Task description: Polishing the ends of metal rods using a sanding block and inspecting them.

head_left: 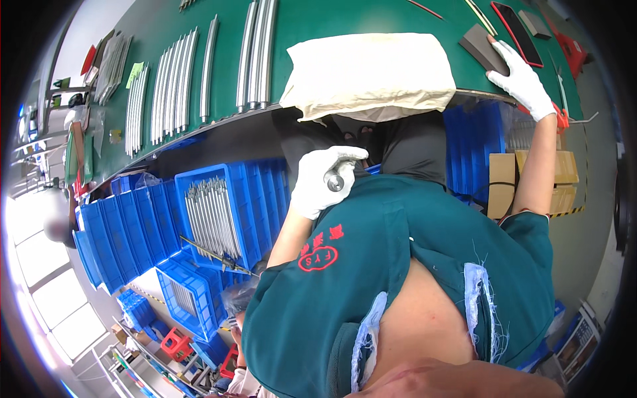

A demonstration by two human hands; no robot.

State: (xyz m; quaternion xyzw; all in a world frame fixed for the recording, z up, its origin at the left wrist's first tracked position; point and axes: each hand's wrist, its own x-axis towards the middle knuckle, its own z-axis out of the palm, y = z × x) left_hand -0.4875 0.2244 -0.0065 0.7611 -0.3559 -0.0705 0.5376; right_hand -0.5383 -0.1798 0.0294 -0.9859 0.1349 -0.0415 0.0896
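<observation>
My left hand point(320, 184), in a white glove, is closed round a metal rod point(336, 182) in front of my body. Only the round end of that rod shows. At the right of the green table, my gloved right hand point(521, 81) grips a dark grey rectangular block point(482, 49), fingertips at its far edge and thumb at its near one. Between the hands, a cream cloth point(371, 71) lies over the table's front edge. Left of the cloth, three long metal rods point(256, 56) lie side by side.
More rods point(174, 89) lie in rows on the green table point(229, 20). A red-edged phone point(516, 33) and a smaller grey block point(535, 24) sit at the far right. Blue crates point(255, 205), one full of rods, stand at lower left. Cardboard boxes point(547, 167) stand at right.
</observation>
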